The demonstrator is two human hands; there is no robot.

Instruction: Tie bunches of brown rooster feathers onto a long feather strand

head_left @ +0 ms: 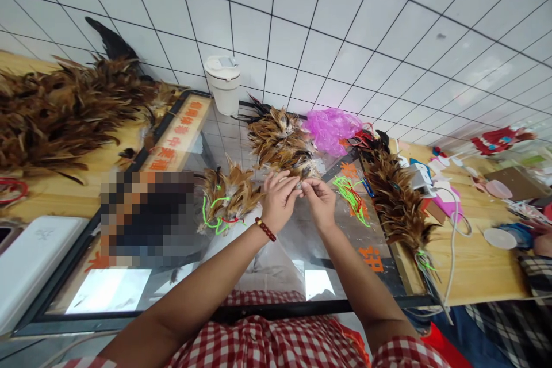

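My left hand (281, 195), with a dark red bead bracelet (265, 229) on its wrist, is closed in a pinch. Its fingertips meet those of my right hand (319, 200), also pinched. Between them is a small greyish-brown feather (298, 185), mostly hidden by the fingers. Just beyond lies a big pile of brown feathers (278, 141) on the glass tabletop (224, 144). Left of my left hand rests a smaller feather bunch (233, 190) with bright green cord (211, 221) and a bit of red cord around it.
A white lidded cup (223, 85) stands by the tiled wall, and a purple plastic bag (332, 129) lies behind the feathers. Green and red cords (351, 195) are to the right, beside a long feather strand (394, 192). More feathers (56, 109) cover the left. Another person's hand (541, 233) shows far right.
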